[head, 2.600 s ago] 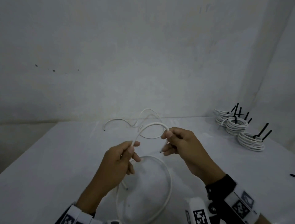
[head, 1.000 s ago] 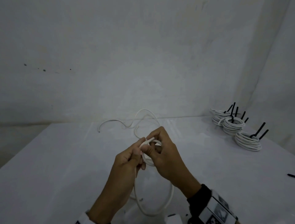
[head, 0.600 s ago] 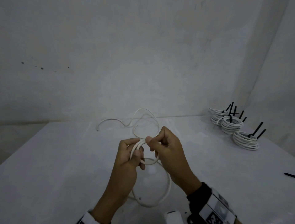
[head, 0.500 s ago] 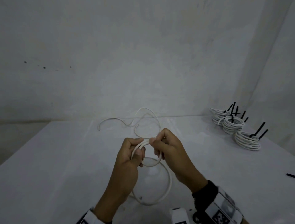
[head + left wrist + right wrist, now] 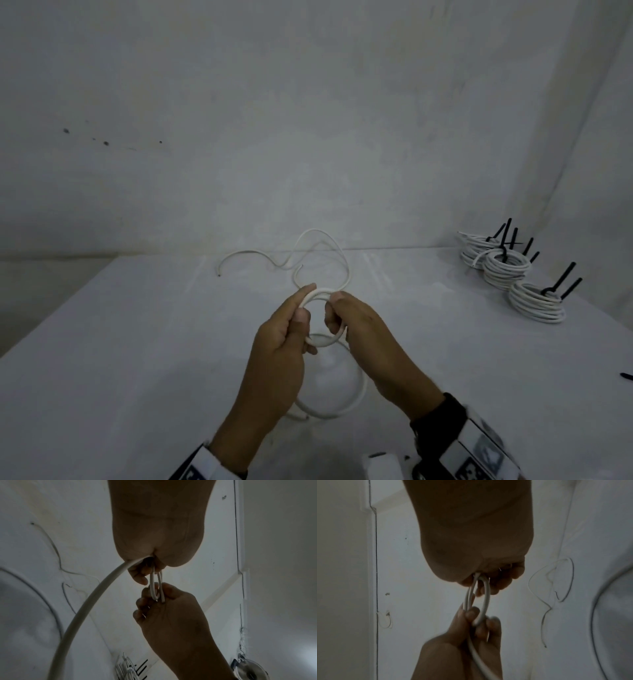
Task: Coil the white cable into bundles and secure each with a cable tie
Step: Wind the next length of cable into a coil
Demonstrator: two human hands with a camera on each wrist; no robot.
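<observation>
Here, left hand [image 5: 284,329] and right hand [image 5: 356,325] both pinching small loop of white cable [image 5: 320,341]; wrist-band markings unreadable.

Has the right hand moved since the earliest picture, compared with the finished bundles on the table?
Yes. The right hand has moved left, away from the finished bundles, to meet the left hand on the small coil.

— What's the white cable [image 5: 320,295] made of, by the look of it?
— A smooth plastic-looking jacket with a slight sheen. The tied bundles [image 5: 536,303] look the same, and their black cable ties [image 5: 561,285] are smooth and dark, plastic by appearance.
— And the table [image 5: 137,359]?
— White, matt and even, with a soft sheen. The wall [image 5: 239,120] is matt, slightly mottled, with a few dark specks.
</observation>
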